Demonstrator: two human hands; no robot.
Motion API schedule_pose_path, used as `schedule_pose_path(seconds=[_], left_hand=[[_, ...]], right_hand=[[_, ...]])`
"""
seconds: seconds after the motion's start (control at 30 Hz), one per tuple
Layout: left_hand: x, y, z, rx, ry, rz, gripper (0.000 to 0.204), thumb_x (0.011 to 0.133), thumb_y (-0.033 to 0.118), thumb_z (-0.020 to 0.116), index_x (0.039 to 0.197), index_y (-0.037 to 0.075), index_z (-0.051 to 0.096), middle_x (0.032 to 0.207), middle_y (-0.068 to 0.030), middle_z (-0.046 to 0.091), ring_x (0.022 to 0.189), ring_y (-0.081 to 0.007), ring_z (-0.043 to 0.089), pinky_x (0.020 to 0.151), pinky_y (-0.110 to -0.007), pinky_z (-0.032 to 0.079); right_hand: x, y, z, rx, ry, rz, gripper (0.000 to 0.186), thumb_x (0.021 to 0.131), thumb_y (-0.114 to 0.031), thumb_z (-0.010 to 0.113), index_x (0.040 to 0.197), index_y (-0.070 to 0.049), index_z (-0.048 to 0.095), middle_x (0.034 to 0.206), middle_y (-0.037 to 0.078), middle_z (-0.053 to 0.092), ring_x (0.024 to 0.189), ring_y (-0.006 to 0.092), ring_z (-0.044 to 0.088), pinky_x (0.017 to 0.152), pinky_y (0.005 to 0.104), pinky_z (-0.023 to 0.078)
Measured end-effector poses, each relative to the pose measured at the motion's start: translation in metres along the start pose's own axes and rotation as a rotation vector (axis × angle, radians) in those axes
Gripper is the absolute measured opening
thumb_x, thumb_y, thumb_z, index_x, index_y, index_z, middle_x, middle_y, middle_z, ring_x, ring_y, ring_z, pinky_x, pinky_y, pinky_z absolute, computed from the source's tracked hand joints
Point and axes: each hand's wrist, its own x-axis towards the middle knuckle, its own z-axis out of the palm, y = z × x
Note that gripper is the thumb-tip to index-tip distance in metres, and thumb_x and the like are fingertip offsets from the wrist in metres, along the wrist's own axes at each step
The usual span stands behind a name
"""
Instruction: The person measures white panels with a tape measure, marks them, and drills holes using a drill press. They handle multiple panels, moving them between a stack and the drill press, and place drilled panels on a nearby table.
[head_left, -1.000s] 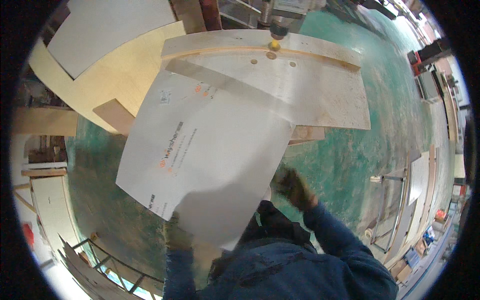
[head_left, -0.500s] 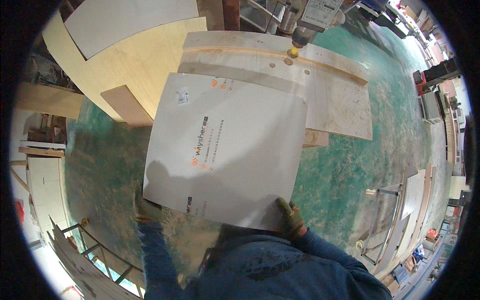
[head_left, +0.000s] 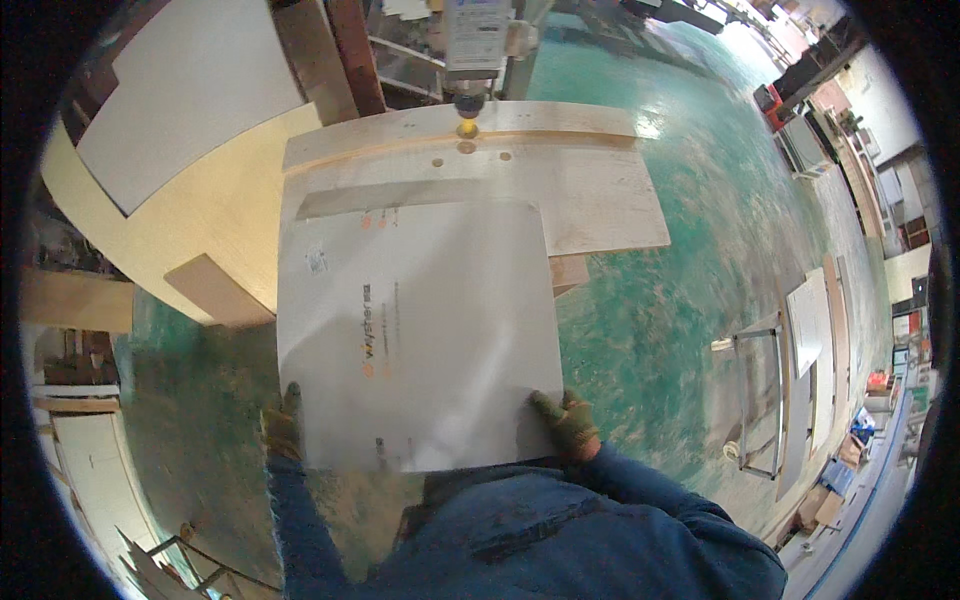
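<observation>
A large white panel (head_left: 460, 320) with printed marks and a small label lies tilted toward me, its far part over a wooden drill table (head_left: 600, 205). My gloved left hand (head_left: 283, 425) grips the panel's near left edge, thumb on top. At the near right corner my gloved right hand (head_left: 568, 422) clasps the edge, thumb on the face and fingers beside and below. Beyond the panel, a drill head (head_left: 470, 100) with a yellow bit hangs over the table, in front of a raised wooden fence (head_left: 380, 150).
Pale plywood sheets (head_left: 215, 210) and a brown board (head_left: 220, 288) stand at the left. On the right, a metal frame cart (head_left: 760, 400) holds upright panels (head_left: 805, 330). Another frame rack (head_left: 205, 570) is at the lower left. The floor (head_left: 650, 340) is green and dusty.
The panel has turned to lie squarer with the drill table. My left hand has come up onto its left edge; my right hand keeps its hold. The whole view has shifted.
</observation>
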Motion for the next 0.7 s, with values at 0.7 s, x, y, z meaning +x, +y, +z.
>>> schedule_pose_path(seconds=[0.7], left_hand=[[-0.058,0.139,0.25,-0.158,-0.34,-0.073,0.07,0.094,0.033,0.065,0.151,0.0,0.042,0.145,-0.0261,0.052,0.133,-0.0375,0.052,0.107,-0.041,0.047]], right_hand=[[0.157,0.014,-0.306,-0.223,0.082,-0.227,0.035,0.093,-0.032,0.076,0.1,0.001,0.071,0.083,0.004,0.07,0.07,0.0141,0.061,0.062,0.031,0.049]])
